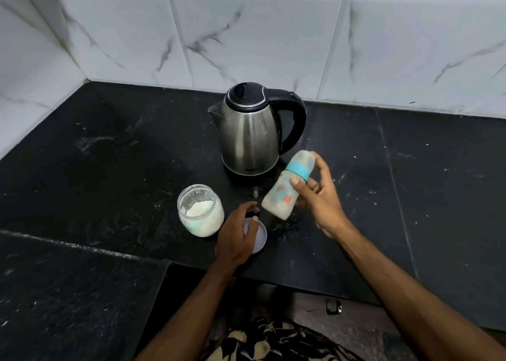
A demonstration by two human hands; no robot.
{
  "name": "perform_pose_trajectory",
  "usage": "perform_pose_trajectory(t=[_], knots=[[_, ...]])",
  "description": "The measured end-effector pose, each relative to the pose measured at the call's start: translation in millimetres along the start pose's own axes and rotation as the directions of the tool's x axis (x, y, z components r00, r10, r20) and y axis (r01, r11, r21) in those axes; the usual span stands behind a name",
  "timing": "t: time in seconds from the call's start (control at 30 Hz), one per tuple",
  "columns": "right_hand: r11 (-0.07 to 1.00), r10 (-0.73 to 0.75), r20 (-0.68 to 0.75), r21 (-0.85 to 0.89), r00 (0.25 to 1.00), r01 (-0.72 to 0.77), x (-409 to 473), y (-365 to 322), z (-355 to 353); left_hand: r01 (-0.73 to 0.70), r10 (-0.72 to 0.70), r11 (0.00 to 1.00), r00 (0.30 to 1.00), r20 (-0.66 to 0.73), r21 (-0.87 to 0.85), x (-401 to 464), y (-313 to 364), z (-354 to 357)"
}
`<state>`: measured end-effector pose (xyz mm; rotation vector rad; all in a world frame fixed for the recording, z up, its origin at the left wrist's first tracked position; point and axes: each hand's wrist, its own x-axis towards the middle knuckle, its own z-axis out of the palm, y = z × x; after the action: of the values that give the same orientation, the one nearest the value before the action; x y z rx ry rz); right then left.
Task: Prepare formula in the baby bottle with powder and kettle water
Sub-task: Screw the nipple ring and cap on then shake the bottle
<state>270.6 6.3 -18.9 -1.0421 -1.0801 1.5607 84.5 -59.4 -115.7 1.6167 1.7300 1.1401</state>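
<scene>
Table [109, 169] wide open left of kettle [247, 130]. Your right hand [317, 199] grips the capped, tilted bottle [282, 193] before the kettle; left hand [236, 234] fingers curl on lid [258, 237] beside open powder jar [200, 210], near the table's front edge.

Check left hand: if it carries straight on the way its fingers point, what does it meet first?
Left hand rests on the jar lid, fingers pointing up-right. Straight on, it likely meets the baby bottle base first; depth unclear.

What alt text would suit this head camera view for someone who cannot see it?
A person's right hand holds a capped baby bottle tilted above a black counter, while the left hand rests on a round lid. An open jar of white powder and a steel electric kettle stand nearby.
</scene>
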Motion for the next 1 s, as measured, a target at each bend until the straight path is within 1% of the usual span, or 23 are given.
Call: perform_pose_trajectory(t=[0.03, 0.13, 0.27, 0.4, 0.63, 1.0], knots=[[0.999, -0.027, -0.011, -0.045, 1.000, 0.027, 3, -1, -3, 0.001, -0.001, 1.000, 1.000, -0.003, 0.001, 0, 0, 0], [0.977, -0.090, 0.034, -0.192, 0.995, 0.095, 6, -3, -10, -0.001, 0.001, 1.000, 1.000, -0.005, 0.013, 1, 0, 0], [0.954, -0.131, 0.036, -0.266, 0.991, 0.136, 8, -4, -16, -0.004, 0.004, 1.000, 1.000, -0.003, 0.009, 1, -2, 1], [0.898, -0.189, 0.068, -0.391, 0.980, 0.200, 11, -9, -20, -0.012, 0.012, 1.000, 1.000, -0.007, 0.005, 1, -3, 1], [0.848, -0.226, 0.119, -0.465, 0.967, 0.256, 25, -18, -26, -0.006, 0.006, 1.000, 1.000, -0.009, -0.012, 0, -1, 1], [0.817, -0.200, 0.138, -0.523, 0.970, 0.243, 35, -3, -29, 0.000, 0.000, 1.000, 1.000, -0.010, -0.010, 0, -1, 1]])
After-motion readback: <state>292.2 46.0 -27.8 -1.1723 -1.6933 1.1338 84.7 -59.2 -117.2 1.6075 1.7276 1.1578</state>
